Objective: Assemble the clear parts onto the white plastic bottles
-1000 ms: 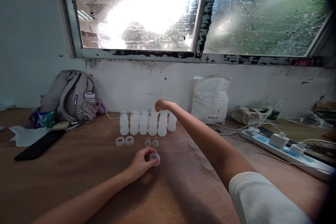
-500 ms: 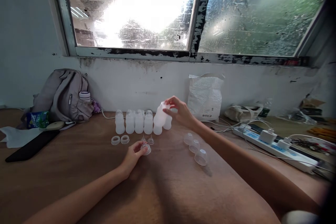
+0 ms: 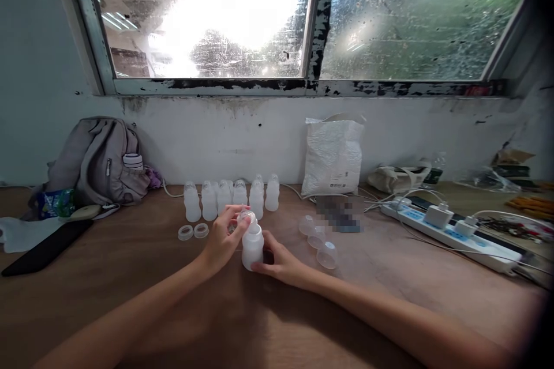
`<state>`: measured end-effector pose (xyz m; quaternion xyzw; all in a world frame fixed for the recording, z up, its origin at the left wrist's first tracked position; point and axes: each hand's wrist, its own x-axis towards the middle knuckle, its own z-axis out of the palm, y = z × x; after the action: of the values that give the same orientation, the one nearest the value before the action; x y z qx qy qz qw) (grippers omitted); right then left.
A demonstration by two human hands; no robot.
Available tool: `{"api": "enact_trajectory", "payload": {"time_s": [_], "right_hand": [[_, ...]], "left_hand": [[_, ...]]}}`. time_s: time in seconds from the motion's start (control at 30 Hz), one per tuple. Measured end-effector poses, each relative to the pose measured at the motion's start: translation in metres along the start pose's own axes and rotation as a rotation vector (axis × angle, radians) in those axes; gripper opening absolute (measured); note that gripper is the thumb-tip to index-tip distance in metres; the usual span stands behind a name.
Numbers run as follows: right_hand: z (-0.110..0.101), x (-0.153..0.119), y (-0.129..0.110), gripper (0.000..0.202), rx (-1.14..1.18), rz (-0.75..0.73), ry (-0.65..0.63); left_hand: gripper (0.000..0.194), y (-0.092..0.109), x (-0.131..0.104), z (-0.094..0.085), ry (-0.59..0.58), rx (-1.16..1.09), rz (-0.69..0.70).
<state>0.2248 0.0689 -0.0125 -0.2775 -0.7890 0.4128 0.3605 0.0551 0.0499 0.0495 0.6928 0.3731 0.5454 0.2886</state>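
A frosted white baby bottle (image 3: 253, 251) stands upright on the brown table, with my right hand (image 3: 281, 262) closed around its lower right side. My left hand (image 3: 227, 233) pinches a clear bottle teat (image 3: 246, 217) in a collar ring just above the bottle's mouth; whether they touch I cannot tell. Behind my hands runs a row of several capped white bottles (image 3: 209, 202). Two collar rings, a left one (image 3: 186, 233) and a right one (image 3: 201, 230), lie beside my left hand. To the right of my right hand are three clear domed caps (image 3: 327, 255).
A grey backpack (image 3: 101, 161) and a black flat object (image 3: 47, 248) occupy the left. Against the wall leans a white plastic bag (image 3: 333, 155). A white power strip (image 3: 454, 236) with plugs and cables lies along the right, beside a blurred-out patch (image 3: 340, 214).
My right hand has brought a bottle from the back row to the front and changed its hold from top to lower side. My left hand has raised the teat to the bottle's mouth.
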Motion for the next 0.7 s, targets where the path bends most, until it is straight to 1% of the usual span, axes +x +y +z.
{"api": "enact_trajectory", "payload": {"time_s": [0.1,0.17,0.23,0.37,0.5,0.6,0.7], "right_hand": [[0.002,0.0,0.004,0.043,-0.025,0.016,-0.004],[0.002,0.0,0.004,0.042,-0.032,0.012,0.008],[0.001,-0.001,0.004,0.042,-0.028,0.005,0.014],[0.001,-0.001,0.005,0.043,-0.012,0.017,0.013],[0.001,-0.001,0.005,0.046,0.001,0.027,0.001],[0.002,-0.004,0.001,0.052,-0.003,0.019,-0.012],[0.002,-0.006,-0.007,0.074,0.003,-0.059,0.027]], "left_hand": [[0.021,-0.003,0.002,0.014,-0.025,0.101,0.068],[0.02,-0.012,-0.001,0.021,-0.026,0.14,0.102],[0.02,-0.021,-0.005,0.024,-0.002,0.14,0.121],[0.022,-0.034,-0.011,0.026,0.018,0.066,0.095],[0.027,-0.037,-0.013,0.027,0.021,-0.001,0.037],[0.031,-0.038,-0.013,0.027,0.004,-0.026,0.023],[0.037,-0.038,-0.013,0.026,-0.009,-0.075,0.01]]}}
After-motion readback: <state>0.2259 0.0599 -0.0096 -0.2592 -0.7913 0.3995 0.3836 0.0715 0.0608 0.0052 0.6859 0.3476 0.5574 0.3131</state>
